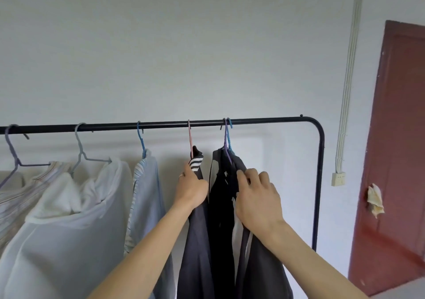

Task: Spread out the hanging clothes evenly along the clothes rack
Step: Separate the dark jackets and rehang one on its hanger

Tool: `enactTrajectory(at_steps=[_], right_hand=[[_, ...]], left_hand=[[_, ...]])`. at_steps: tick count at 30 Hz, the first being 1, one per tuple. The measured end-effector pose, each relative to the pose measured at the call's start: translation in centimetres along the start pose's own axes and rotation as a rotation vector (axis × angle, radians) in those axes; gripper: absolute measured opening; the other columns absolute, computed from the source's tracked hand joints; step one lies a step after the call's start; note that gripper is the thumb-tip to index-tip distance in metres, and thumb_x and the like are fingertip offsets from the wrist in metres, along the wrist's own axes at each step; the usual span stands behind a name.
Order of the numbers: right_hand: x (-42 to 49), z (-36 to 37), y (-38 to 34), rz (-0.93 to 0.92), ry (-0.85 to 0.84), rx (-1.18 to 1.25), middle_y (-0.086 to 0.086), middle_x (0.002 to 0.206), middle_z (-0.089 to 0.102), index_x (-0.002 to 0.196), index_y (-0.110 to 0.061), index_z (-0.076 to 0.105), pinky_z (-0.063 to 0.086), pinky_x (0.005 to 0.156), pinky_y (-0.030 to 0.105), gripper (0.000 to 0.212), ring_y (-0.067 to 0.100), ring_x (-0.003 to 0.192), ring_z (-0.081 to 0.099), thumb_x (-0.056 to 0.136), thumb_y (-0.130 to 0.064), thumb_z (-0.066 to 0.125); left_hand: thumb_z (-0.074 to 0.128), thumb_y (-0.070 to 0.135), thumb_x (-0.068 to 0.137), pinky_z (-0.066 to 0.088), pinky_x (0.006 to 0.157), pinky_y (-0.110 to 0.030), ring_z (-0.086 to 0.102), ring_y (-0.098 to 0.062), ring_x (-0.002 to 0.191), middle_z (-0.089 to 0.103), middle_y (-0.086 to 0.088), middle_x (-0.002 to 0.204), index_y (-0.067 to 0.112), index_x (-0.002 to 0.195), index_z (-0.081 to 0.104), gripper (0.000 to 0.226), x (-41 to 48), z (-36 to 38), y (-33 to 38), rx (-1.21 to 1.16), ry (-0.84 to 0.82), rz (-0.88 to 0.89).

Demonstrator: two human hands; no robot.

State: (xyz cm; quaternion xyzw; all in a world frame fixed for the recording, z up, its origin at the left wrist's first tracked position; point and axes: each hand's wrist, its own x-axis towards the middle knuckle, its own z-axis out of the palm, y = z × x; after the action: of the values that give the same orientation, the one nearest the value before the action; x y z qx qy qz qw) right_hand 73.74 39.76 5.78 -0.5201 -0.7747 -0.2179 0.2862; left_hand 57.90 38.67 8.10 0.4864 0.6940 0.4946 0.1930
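Observation:
A black clothes rack (264, 121) spans the view, its bar bending down at the right. From the left hang a striped shirt (20, 197), a white hooded top (69, 218) and a pale blue shirt (147, 195), spaced apart. My left hand (192, 187) grips a dark grey garment (195, 241) with a striped collar, hung on a pink hanger (190, 138). Just right of it, two dark garments (224, 206) hang bunched together on a purple and a teal hanger (227, 135). My right hand (257, 197) holds the rightmost of them by its shoulder.
A stretch of bare bar (276, 120) lies between the bunched hangers and the rack's right post (318, 183). A red-brown door (395, 160) stands at the far right. White cable conduit (347, 92) runs down the wall to a socket box.

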Motion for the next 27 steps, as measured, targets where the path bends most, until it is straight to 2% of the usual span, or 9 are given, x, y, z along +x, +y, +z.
enactTrajectory(at_steps=[2,4,8,11,15,20,22,24,27], right_hand=[[0.5,0.5,-0.3,-0.017,0.033,-0.051,0.006,0.072,0.054,0.067,-0.009,0.060,0.028,0.048,0.030,0.034,0.028,0.060,0.050,0.038,-0.009,0.078],[1.3,-0.3,-1.2,-0.008,-0.010,-0.077,0.006,0.069,0.053,0.061,-0.011,0.057,0.025,0.054,0.031,0.028,0.027,0.060,0.050,0.039,-0.007,0.076],[3.2,-1.2,-3.0,-0.034,-0.274,-0.059,0.002,0.099,0.066,0.096,-0.017,0.066,0.032,0.059,0.028,0.017,0.024,0.091,0.063,0.082,-0.012,0.057],[4.6,-1.2,-3.9,0.038,-0.394,0.102,0.006,0.114,0.065,0.111,-0.012,0.064,0.045,0.071,0.030,0.025,0.026,0.107,0.063,0.088,-0.015,0.055],[5.8,0.5,-4.0,0.252,-0.465,0.446,0.014,0.129,0.057,0.125,-0.003,0.044,0.045,0.092,0.036,0.037,0.033,0.121,0.055,0.091,-0.017,0.051],[6.3,3.2,-2.6,0.443,-0.464,0.908,0.018,0.122,0.059,0.122,-0.001,0.051,0.043,0.092,0.036,0.036,0.035,0.113,0.056,0.100,-0.023,0.033],[6.4,4.4,-1.8,0.515,-0.413,1.111,0.012,0.110,0.062,0.108,-0.007,0.055,0.044,0.086,0.033,0.030,0.027,0.097,0.058,0.099,-0.027,0.036],[6.7,5.2,-0.9,0.541,-0.347,1.178,0.007,0.098,0.059,0.095,-0.014,0.051,0.042,0.079,0.032,0.019,0.022,0.085,0.053,0.097,-0.028,0.038],[7.0,5.1,0.5,0.573,-0.273,1.173,0.007,0.093,0.060,0.093,-0.014,0.055,0.045,0.079,0.035,0.019,0.025,0.085,0.057,0.096,-0.027,0.041]], left_hand=[[0.035,0.002,0.074,0.041,0.094,-0.032,0.048,-0.023,0.115,0.049,-0.005,0.135,0.027,0.144,0.033,0.075,0.5,-0.1,-0.4,-0.052,0.008,0.026],[0.032,0.000,0.073,0.039,0.090,-0.028,0.049,-0.023,0.117,0.050,-0.005,0.135,0.029,0.142,0.037,0.075,0.7,-0.1,-0.7,-0.102,0.026,0.028],[0.030,-0.003,0.083,0.039,0.091,-0.032,0.047,-0.025,0.115,0.048,-0.009,0.135,0.025,0.142,0.037,0.066,0.6,0.3,-0.8,-0.117,0.067,0.025],[0.028,-0.006,0.085,0.035,0.109,-0.037,0.042,-0.027,0.129,0.047,-0.006,0.141,0.028,0.143,0.038,0.068,0.5,0.6,-0.7,-0.107,0.097,0.079],[0.028,-0.006,0.087,0.029,0.114,-0.036,0.039,-0.021,0.135,0.044,0.003,0.147,0.031,0.143,0.038,0.068,0.9,0.7,-0.8,-0.111,0.097,0.130],[0.027,-0.011,0.083,0.028,0.113,-0.032,0.040,-0.021,0.133,0.048,0.002,0.140,0.023,0.140,0.043,0.069,1.8,0.8,-1.6,-0.152,0.108,0.144],[0.026,-0.013,0.080,0.028,0.115,-0.036,0.039,-0.019,0.131,0.047,0.004,0.137,0.023,0.141,0.042,0.072,1.9,0.8,-1.7,-0.149,0.103,0.122],[0.025,-0.015,0.078,0.025,0.117,-0.036,0.036,-0.018,0.135,0.045,0.007,0.143,0.026,0.141,0.042,0.078,2.2,0.6,-2.0,-0.159,0.083,0.170],[0.024,-0.016,0.077,0.022,0.113,-0.028,0.032,-0.012,0.137,0.041,0.013,0.147,0.031,0.141,0.043,0.083,2.5,0.3,-2.2,-0.153,0.071,0.190]])
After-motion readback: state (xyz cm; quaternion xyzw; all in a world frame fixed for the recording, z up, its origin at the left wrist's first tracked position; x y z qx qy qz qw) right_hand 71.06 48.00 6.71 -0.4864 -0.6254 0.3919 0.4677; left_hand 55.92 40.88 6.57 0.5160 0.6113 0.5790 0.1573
